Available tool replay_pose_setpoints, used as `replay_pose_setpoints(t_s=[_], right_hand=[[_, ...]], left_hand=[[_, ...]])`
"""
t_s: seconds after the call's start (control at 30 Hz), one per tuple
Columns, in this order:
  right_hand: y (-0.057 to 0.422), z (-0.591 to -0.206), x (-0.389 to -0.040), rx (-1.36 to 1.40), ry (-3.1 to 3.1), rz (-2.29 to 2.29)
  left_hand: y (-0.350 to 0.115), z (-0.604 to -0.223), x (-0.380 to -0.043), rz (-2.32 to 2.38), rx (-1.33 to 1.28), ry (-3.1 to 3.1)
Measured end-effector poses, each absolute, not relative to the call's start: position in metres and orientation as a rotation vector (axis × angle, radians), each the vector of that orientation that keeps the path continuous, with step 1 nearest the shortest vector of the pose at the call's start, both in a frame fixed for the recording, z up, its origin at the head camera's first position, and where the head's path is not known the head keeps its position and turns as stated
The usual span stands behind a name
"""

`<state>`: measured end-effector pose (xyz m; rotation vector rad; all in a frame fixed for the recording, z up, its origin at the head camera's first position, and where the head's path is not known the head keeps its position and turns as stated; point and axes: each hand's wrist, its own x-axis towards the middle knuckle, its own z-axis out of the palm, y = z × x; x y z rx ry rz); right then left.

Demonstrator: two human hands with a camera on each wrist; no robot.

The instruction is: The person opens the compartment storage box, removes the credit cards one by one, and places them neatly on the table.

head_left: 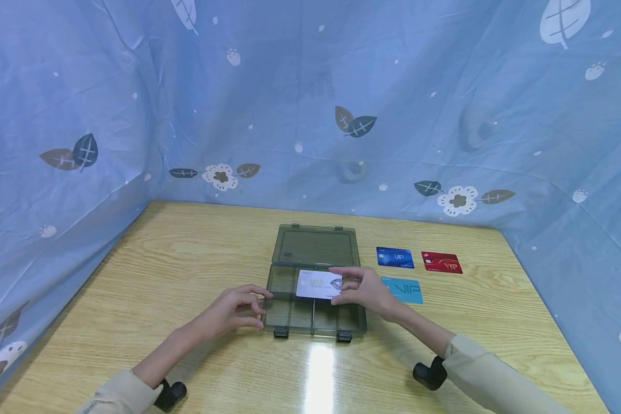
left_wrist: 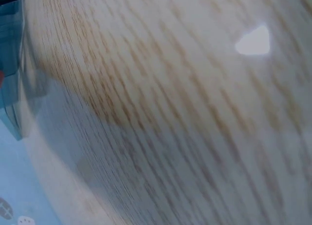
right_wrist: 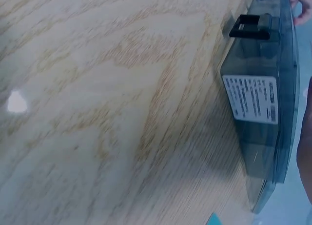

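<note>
Three VIP cards (head_left: 419, 270) rt of open box (head_left: 310, 310)

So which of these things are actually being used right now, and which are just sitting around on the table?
In use:
- white VIP card, held by the right hand over the box
- open grey compartment box, its left side touched by the left hand

Lying about:
- blue card
- red card
- teal card
- leaf-print cloth

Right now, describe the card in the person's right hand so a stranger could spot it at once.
On the wooden table, find the open smoky-grey compartment box at the centre. The right hand holds a card over its tray. It is the only white card; the blue, red and turquoise cards lie flat to the box's right.
</note>
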<state>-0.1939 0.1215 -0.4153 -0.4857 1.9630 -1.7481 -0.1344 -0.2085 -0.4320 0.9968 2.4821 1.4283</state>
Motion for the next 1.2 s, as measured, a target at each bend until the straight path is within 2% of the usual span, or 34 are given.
replay_pose_setpoints(t_s=[0.3, 1.2], right_hand=[[0.144, -0.42, -0.195, -0.602, 1.936, -1.701], [0.212, -0.427, -0.188, -0.537, 1.982, -1.687]], left_hand=[[-0.207, -0.431, -0.134, 1.431, 0.959, 2.466], [-0.208, -0.433, -0.135, 1.419, 0.959, 2.477]])
